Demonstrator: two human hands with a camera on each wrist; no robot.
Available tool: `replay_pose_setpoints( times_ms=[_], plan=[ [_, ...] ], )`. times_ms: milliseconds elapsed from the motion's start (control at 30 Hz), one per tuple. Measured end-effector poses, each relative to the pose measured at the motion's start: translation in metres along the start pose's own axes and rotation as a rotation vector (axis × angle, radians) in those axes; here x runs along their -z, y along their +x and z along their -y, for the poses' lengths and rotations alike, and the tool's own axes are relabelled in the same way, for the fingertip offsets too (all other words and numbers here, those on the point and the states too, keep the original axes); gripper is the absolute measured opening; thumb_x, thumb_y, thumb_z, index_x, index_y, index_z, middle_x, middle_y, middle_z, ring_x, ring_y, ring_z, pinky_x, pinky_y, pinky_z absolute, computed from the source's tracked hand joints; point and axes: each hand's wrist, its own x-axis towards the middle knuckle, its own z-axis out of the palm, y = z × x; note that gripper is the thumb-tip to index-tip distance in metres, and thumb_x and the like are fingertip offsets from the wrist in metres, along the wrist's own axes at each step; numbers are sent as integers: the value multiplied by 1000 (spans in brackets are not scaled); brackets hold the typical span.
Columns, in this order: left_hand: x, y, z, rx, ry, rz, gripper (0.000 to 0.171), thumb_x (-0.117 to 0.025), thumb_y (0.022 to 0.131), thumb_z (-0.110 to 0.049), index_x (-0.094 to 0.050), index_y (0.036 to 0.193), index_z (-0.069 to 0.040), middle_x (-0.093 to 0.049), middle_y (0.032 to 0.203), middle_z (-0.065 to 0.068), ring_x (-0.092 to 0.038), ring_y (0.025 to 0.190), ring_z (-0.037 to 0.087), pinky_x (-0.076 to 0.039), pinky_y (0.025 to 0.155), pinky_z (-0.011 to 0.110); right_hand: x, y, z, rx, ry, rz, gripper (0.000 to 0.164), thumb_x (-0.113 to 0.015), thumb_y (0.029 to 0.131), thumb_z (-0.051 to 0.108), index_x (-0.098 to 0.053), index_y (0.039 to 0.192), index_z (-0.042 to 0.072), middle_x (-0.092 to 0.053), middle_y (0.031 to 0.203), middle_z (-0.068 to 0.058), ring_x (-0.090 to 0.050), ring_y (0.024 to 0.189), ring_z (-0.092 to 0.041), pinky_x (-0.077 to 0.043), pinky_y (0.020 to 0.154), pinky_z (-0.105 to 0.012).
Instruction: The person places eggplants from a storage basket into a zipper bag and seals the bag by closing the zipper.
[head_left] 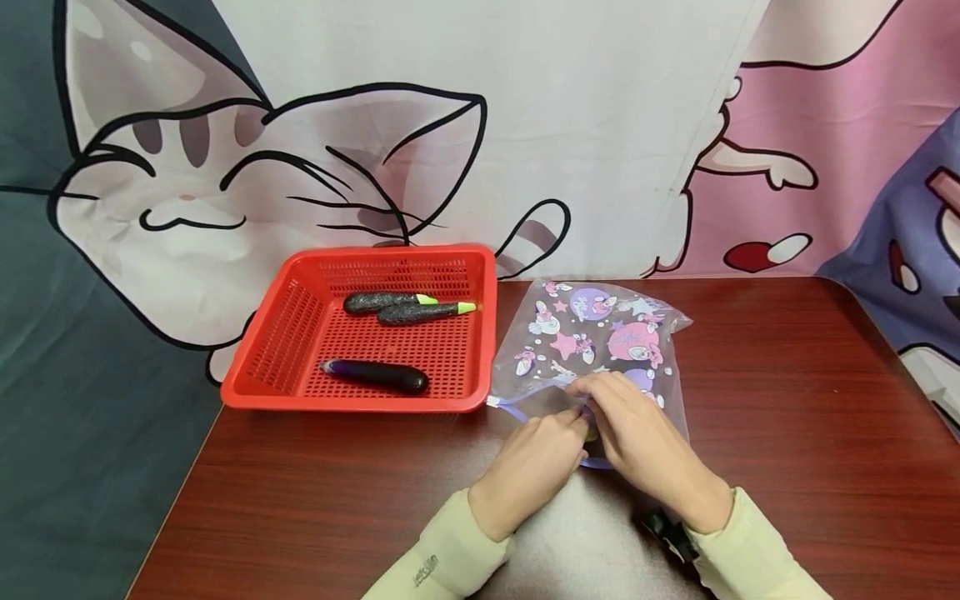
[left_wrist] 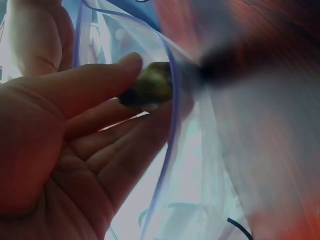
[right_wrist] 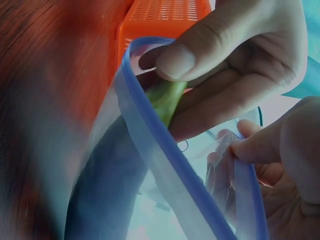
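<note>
My left hand reaches into the mouth of a clear printed zip bag. Its thumb and fingers pinch the green end of a long dark vegetable, whose body lies inside the bag, seen through the plastic in the right wrist view. Palm up in the left wrist view, the left hand has its thumb over that end and its fingers beneath. With thumb and fingers my right hand pinches the bag's purple-edged opening, which gapes around the left fingers. In the head view the hands mostly cover the vegetable.
Left of the bag stands a red plastic basket. It contains an eggplant and two dark bumpy vegetables with light green tips. The brown tabletop meets a cartoon-printed cloth at the back.
</note>
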Motion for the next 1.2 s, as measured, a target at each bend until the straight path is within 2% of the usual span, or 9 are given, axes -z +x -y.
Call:
replay_pose_setpoints(
  times_ms=[100,267,433,633,900,1200],
  plan=[
    [-1,3,-1,-20,29,-8,10,-72,89,-13,-71,100,-13,-66,93,-4,-67,72,11,-51,56,22,0,0,0,15,-5,-13,32,-59,85,-13,-63,112,4,-66,107,-2,-61,96,-18,-44,88,-30],
    [-3,4,-3,-53,59,-7,14,-62,93,-5,-72,99,-13,-65,92,-4,-65,70,11,-50,55,21,2,-1,0,-8,0,8,30,-58,86,-12,-63,112,3,-65,108,-2,-60,98,-17,-43,88,-30],
    [-5,6,-5,-67,76,-12,13,-61,94,-5,-71,95,-14,-65,90,-4,-65,71,10,-51,56,21,3,-2,1,-24,0,22,30,-56,88,-10,-63,113,3,-65,109,-3,-60,99,-18,-43,88,-30],
    [-9,8,-8,-97,103,-49,10,-63,92,-7,-69,89,-14,-62,81,-4,-63,67,9,-49,54,20,3,-2,1,-24,8,14,29,-57,89,-9,-63,114,3,-65,110,-3,-59,99,-18,-42,90,-30],
    [-15,9,-10,-116,134,-64,7,-65,92,-10,-69,93,-15,-61,81,-5,-63,67,8,-49,55,20,5,-1,3,-49,10,30,27,-56,91,-7,-63,115,5,-65,110,-3,-60,100,-18,-42,91,-30],
    [-14,7,-8,-79,113,-87,5,-67,89,-9,-68,89,-13,-62,84,-3,-63,68,9,-50,56,20,5,0,1,-25,7,17,31,-57,88,-11,-63,115,3,-65,110,-3,-59,98,-17,-42,89,-29]
  ],
)
